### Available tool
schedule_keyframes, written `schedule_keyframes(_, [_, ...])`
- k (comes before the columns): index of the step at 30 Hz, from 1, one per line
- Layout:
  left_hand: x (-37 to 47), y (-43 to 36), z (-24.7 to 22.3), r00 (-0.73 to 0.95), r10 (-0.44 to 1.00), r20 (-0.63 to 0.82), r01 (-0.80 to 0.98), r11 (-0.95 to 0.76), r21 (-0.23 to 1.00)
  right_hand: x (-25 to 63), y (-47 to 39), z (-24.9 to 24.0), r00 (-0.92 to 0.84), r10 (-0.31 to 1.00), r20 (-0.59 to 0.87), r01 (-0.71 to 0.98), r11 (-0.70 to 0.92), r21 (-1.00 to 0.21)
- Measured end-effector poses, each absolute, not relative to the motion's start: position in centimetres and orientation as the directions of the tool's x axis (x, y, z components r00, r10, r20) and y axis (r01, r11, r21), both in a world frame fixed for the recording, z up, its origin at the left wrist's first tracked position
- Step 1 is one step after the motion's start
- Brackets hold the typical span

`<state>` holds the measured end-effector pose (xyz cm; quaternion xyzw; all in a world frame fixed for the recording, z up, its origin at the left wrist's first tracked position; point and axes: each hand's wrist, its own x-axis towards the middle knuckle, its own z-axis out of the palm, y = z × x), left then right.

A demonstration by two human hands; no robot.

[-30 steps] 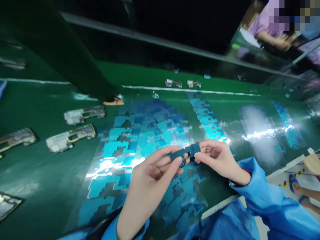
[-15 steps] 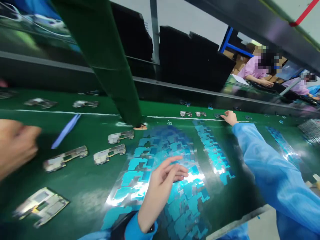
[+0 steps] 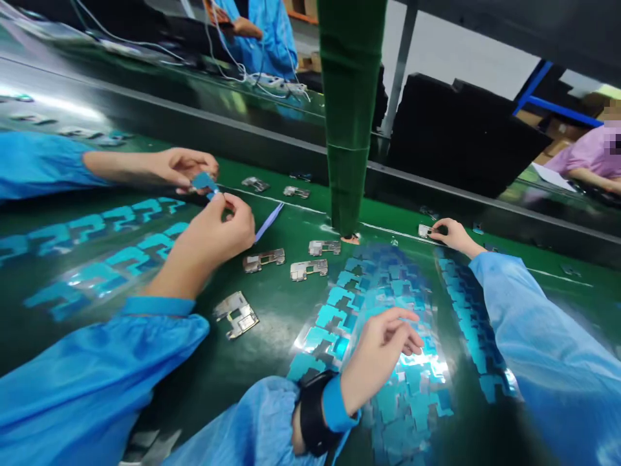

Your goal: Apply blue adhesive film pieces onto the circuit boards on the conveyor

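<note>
My right hand [image 3: 451, 234] reaches to the white line on the green work surface and pinches the end of a small circuit board [image 3: 424, 230]. Lower down, my left hand [image 3: 385, 343], with a black band at the wrist, is held over a clear sheet of blue film cut-outs [image 3: 347, 278]. Its fingers are loosely bent and apart, with nothing seen in them. A narrower strip of blue cut-outs [image 3: 463, 317] lies beneath my right forearm.
A co-worker's hands [image 3: 218, 226] at left hold a blue piece [image 3: 204, 182]. Several circuit boards [image 3: 309, 269] lie between us, with a purple strip [image 3: 268, 222] nearby. A green-wrapped post [image 3: 352, 129] rises from the surface. Blue film sheets [image 3: 116, 259] lie at left.
The view has swung left, bringing both hands of the co-worker into sight. My right hand has shifted left along the line onto the circuit board. My left hand stays over the film sheet.
</note>
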<state>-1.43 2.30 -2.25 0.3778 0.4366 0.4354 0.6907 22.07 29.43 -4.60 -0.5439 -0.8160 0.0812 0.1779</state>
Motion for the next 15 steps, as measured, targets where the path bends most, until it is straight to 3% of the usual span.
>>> schedule_keyframes(8, [-1.4,2.1,-2.0,0.268,0.926,-0.265,-0.261,0.334,0.906,16.0,27.4,-5.1,-0.44,0.88,0.18,0.7,0.461,-0.545])
schedule_keyframes(15, [-1.3,2.1,-2.0,0.275,0.922,-0.273,-0.225,0.338,0.914,11.4,26.4,-5.4,-0.534,0.818,0.215,0.661,0.562,-0.497])
